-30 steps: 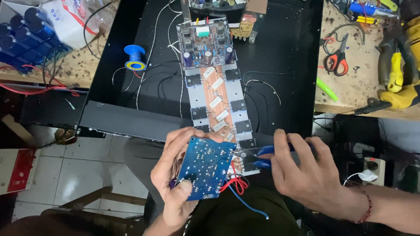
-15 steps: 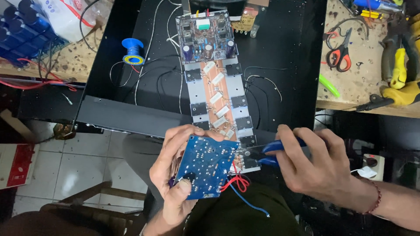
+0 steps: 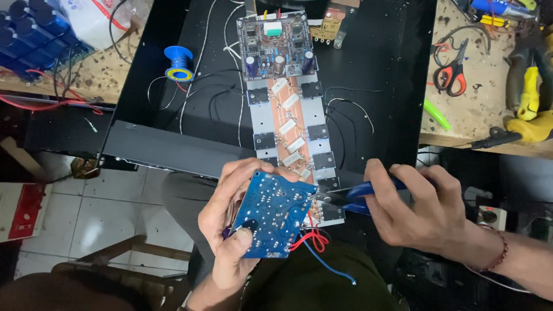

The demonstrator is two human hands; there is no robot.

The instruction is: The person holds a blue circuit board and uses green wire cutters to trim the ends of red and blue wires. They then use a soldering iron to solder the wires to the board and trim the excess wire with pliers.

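My left hand (image 3: 230, 230) grips a small blue circuit board (image 3: 271, 212) with its solder side up, thumb pressed on its lower left corner. Red and blue wires (image 3: 314, 247) hang from the board's lower right. My right hand (image 3: 423, 210) holds blue-handled pliers (image 3: 360, 196), whose jaws touch the board's right edge. Both hands hover over the near end of a long amplifier board (image 3: 288, 115) with white resistors and black transistors, which lies on a black metal chassis (image 3: 380, 75).
A blue wire spool (image 3: 178, 62) sits on the chassis at left. On the wooden bench at right lie red-handled scissors (image 3: 452, 72), yellow-handled tools (image 3: 530, 98) and a green pen (image 3: 436, 114). Blue capacitors (image 3: 29, 34) lie at top left. Tiled floor shows below.
The view has shifted slightly. My right hand has brought the pliers' jaws closer against the blue board's right edge; my left hand keeps holding the board.
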